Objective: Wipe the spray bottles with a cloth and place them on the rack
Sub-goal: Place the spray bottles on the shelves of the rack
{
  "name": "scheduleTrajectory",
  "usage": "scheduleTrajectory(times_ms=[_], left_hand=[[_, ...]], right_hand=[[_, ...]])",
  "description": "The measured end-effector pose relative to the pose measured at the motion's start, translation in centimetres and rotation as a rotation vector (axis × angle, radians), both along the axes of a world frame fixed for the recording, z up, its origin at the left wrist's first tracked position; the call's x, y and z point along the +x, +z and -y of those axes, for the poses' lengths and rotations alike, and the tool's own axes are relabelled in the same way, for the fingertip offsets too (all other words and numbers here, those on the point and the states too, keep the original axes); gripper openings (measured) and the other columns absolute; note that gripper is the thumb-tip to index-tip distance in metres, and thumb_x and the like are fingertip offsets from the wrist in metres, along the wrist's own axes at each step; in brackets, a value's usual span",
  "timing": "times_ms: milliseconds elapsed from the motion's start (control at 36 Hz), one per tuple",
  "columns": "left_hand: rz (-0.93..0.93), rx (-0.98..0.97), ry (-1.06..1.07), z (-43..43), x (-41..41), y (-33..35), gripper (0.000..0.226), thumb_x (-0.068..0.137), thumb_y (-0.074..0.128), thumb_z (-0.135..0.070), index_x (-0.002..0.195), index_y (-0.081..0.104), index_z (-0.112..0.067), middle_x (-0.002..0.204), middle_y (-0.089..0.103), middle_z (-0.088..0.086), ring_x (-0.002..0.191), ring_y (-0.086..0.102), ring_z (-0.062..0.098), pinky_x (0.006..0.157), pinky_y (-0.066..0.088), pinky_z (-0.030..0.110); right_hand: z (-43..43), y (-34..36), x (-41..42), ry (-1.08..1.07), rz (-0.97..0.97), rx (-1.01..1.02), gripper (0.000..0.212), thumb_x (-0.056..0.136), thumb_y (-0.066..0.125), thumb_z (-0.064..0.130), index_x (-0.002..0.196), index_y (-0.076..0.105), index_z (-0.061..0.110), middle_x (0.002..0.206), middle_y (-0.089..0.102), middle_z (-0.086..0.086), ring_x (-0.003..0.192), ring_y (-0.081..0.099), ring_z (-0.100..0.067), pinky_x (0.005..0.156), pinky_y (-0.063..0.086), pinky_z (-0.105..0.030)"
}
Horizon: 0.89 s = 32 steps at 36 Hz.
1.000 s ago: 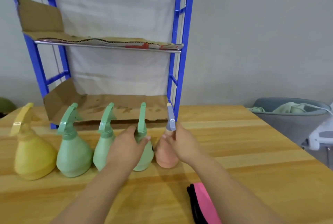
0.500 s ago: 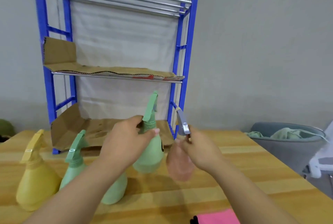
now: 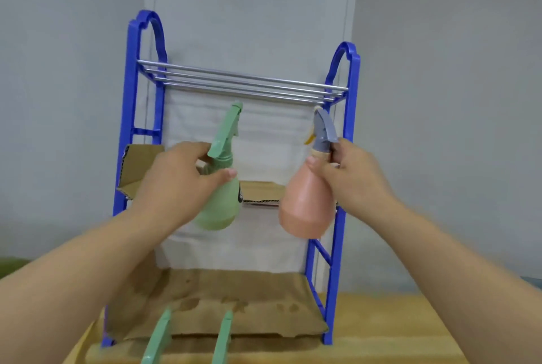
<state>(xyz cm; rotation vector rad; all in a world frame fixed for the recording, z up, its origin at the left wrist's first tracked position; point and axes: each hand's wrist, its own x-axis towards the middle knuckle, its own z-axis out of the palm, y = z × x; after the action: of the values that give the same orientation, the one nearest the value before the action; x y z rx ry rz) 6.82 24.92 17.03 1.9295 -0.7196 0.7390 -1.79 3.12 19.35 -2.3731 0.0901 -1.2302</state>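
The left hand [image 3: 176, 179] is clamped around the neck of a pale green plastic spray bottle with a matching green trigger head [image 3: 221, 187], thumb across the front and fingers curled behind, so this grip is closed on the bottle. The bottle hangs in the air, tilted with its nozzle leaning up and to the right, in front of the middle level of a blue plastic rack with silver metal rails [image 3: 243, 85].

The right hand [image 3: 349, 176] is closed on the neck of a salmon-pink plastic spray bottle with a grey trigger head [image 3: 305, 205]. Thumb and fingers pinch just under the grey head, and the round body hangs below, tilted slightly. This bottle is also off the surface, held in front of the rack's right upright, just below the top rails. The two bottles are level with each other and apart, with a clear gap between them.

The rack stands on a light wooden surface [image 3: 381, 331] against a pale wall. Its top level is bare metal rails; the middle level carries a sheet of brown cardboard [image 3: 261, 192], and the bottom level is lined with a larger stained brown cardboard sheet [image 3: 234, 302].

At the bottom edge of the view, two more green trigger heads [image 3: 158, 337] poke up in front of the rack, side by side; their bodies are out of frame.
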Motion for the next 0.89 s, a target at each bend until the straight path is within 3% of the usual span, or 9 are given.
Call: scheduleTrajectory(times_ms=[83,167,306,389,500,722,889], left_hand=[[0.02,-0.01,0.016,-0.1,2.5,1.5,0.031,0.083,0.066,-0.042,0.108,0.064,-0.024,0.086,0.057,-0.014,0.081,0.056,0.011,0.06,0.045,0.026],[0.034,0.044,0.066,0.3,5.5,2.3,0.033,0.086,0.064,-0.042,0.109,0.063,-0.019,0.095,0.06,-0.007,0.083,0.055,0.013,0.056,0.039,0.02],[-0.008,0.062,0.12,1.9,10.8,2.8,0.033,0.087,0.063,-0.041,0.102,0.063,-0.013,0.095,0.066,0.005,0.084,0.06,0.02,0.072,0.052,0.036],[-0.03,0.064,0.143,2.7,13.6,2.6,0.034,0.087,0.063,-0.041,0.1,0.062,-0.01,0.094,0.066,0.005,0.083,0.06,0.021,0.074,0.052,0.038],[-0.054,0.081,0.161,3.5,17.1,2.5,0.031,0.088,0.062,-0.041,0.098,0.06,-0.011,0.087,0.063,0.003,0.078,0.059,0.019,0.066,0.049,0.033],[-0.113,0.099,0.179,4.6,21.8,2.1,0.031,0.088,0.06,-0.044,0.084,0.058,-0.014,0.08,0.061,0.004,0.072,0.059,0.019,0.059,0.048,0.032],[-0.134,0.086,0.176,5.1,23.0,1.3,0.038,0.084,0.061,-0.053,0.092,0.061,-0.016,0.084,0.064,0.002,0.076,0.061,0.018,0.071,0.055,0.037]], right_hand=[[-0.2,2.1,2.7,-0.022,0.023,-0.02,0.028,0.09,0.058,0.04,0.108,0.059,0.018,0.097,0.066,0.0,0.092,0.061,-0.023,0.079,0.051,-0.04],[-0.1,3.4,5.7,-0.035,0.017,-0.018,0.026,0.092,0.057,0.039,0.108,0.058,0.018,0.095,0.063,0.002,0.087,0.059,-0.021,0.067,0.046,-0.034],[0.6,4.4,10.9,-0.066,-0.02,-0.018,0.025,0.094,0.055,0.038,0.109,0.054,0.018,0.09,0.058,0.003,0.085,0.059,-0.022,0.069,0.048,-0.035],[1.4,4.4,13.8,-0.08,-0.03,-0.005,0.024,0.094,0.056,0.036,0.106,0.055,0.015,0.09,0.059,0.0,0.082,0.058,-0.021,0.065,0.046,-0.033],[2.7,3.7,17.0,-0.097,-0.059,0.033,0.018,0.095,0.055,0.032,0.096,0.054,0.014,0.08,0.055,0.002,0.069,0.052,-0.013,0.053,0.036,-0.027],[5.0,2.0,20.6,-0.159,-0.111,0.067,0.017,0.095,0.055,0.032,0.089,0.053,0.016,0.073,0.053,0.004,0.066,0.049,-0.01,0.051,0.031,-0.027],[6.3,0.9,21.4,-0.17,-0.117,0.083,0.015,0.096,0.054,0.032,0.089,0.05,0.019,0.077,0.055,0.004,0.071,0.052,-0.013,0.055,0.035,-0.027]])
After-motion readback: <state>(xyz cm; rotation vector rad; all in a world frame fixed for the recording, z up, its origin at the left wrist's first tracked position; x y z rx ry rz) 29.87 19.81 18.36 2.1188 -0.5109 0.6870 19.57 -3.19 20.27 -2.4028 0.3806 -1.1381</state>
